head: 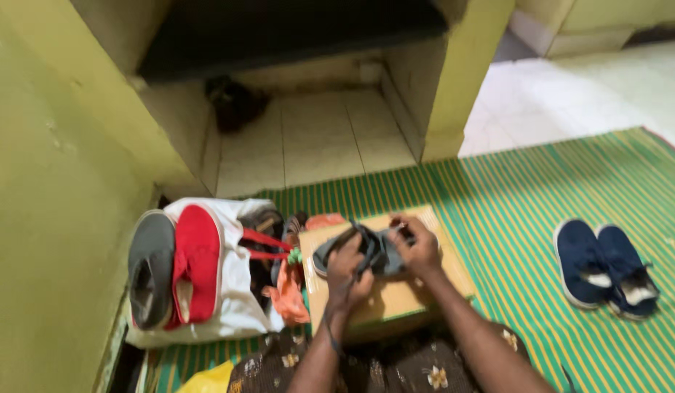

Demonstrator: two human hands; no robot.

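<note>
Both hands hold a grey sandal (370, 251) on the cardboard box (395, 295). The left hand (348, 273) fingers curl around its straps. The right hand (419, 246) fingers pinch a strap.

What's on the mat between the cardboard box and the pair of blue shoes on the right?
Nothing: in the head view, only bare green striped mat lies between the cardboard box and the blue shoes. Both hands hold a dark sandal over the box.

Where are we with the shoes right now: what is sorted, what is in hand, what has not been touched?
Done, apparently: a grey shoe and a red shoe lie on the white bag at the left. In hand: both the left hand and right hand grip a dark strappy sandal over the cardboard box. Left: the navy pair sits untouched on the striped mat.
</note>
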